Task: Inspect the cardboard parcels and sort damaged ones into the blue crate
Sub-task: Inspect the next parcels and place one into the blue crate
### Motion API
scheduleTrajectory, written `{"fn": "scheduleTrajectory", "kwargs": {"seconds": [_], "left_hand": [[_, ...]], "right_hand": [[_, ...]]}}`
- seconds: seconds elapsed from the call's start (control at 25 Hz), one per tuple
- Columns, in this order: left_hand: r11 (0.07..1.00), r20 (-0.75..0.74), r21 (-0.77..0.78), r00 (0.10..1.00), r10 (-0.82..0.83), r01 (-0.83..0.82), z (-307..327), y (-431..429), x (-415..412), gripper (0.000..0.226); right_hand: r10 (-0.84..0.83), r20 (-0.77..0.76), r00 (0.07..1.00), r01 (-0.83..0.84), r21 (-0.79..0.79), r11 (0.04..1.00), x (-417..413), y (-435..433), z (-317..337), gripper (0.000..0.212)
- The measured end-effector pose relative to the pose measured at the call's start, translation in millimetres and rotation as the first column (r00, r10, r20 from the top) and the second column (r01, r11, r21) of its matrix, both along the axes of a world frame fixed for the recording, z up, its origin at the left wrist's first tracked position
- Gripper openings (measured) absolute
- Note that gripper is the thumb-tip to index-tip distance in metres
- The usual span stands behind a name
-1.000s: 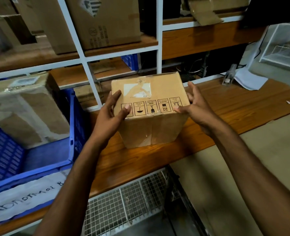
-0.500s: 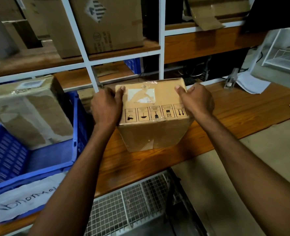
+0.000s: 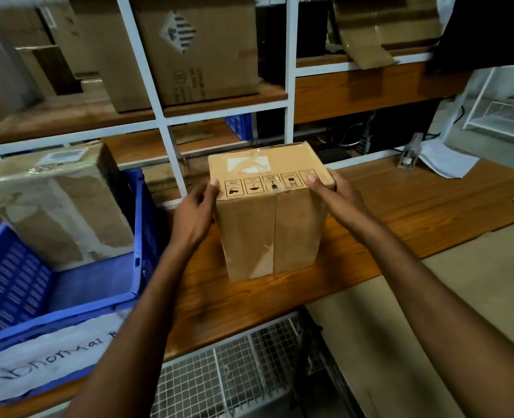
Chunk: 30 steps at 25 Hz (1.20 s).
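Taped brown parcel [image 3: 268,218] stands upright on the tabletop [image 3: 415,212], handling symbols up top. Left of it, a scuffed parcel [image 3: 56,206] sits in the blue crate [image 3: 138,224].

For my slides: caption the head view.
Left hand and right hand hold a cardboard parcel on the bench beside the blue crate.

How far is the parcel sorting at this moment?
Done: one scuffed, torn cardboard parcel sits in the blue plastic crate. In hand: the left hand and right hand grip a taped brown cardboard box standing on the wooden bench; its visible faces look intact. Left: deciding on it, then perhaps the cardboard boxes on the shelf.
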<state>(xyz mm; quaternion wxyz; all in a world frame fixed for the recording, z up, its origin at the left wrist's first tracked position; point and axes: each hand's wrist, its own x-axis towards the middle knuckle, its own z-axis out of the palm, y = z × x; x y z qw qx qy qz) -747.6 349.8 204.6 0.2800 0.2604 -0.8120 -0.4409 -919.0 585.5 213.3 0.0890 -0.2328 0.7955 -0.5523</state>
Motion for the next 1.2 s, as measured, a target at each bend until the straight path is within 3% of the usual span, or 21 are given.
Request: {"fn": "scheduleTrajectory", "kwargs": {"seconds": [0.08,0.16,0.36,0.52,0.68,0.88,1.08,1.2], "left_hand": [[0.996,-0.105,0.074,0.994,-0.042,0.05,-23.1,21.6,12.4,0.067],[0.995,-0.118,0.075,0.991,-0.062,0.071,-23.7,40.8,13.2,0.061],[0.99,-0.23,-0.039,0.965,0.126,-0.138,20.7,37.5,8.7,0.056],[0.946,-0.177,-0.172,0.954,0.244,-0.274,42.3,39.3,-0.8,0.054],[0.929,-0.109,-0.114,0.934,0.341,-0.352,18.1,38.6,-2.9,0.064],[0.928,-0.076,-0.096,0.932,0.354,-0.36,2.1,46.7,-11.0,0.103],[0.928,-0.104,-0.094,0.93,0.352,-0.361,-4.4,43.8,-16.9,0.105],[0.943,-0.163,-0.051,0.934,0.318,-0.33,-11.4,40.1,-9.9,0.081]], "right_hand": [[0.015,0.061,0.998,-0.007,-0.128,0.992,15.1,6.9,-28.7,0.052],[-0.007,0.044,0.999,0.014,-0.165,0.986,24.7,1.8,-39.3,0.054],[-0.157,-0.125,0.98,0.129,-0.201,0.971,28.7,-10.7,6.7,0.052],[-0.221,-0.097,0.97,0.21,-0.107,0.972,30.9,-21.0,28.2,0.064],[-0.272,-0.08,0.959,0.272,-0.014,0.962,42.4,-32.8,2.2,0.065],[-0.293,-0.155,0.943,0.304,0.053,0.951,49.8,-53.8,-0.2,0.094],[-0.291,-0.185,0.939,0.302,0.032,0.953,48.7,-48.6,-9.6,0.087],[-0.286,-0.191,0.939,0.287,-0.02,0.958,43.8,-39.7,-14.3,0.066]]}}
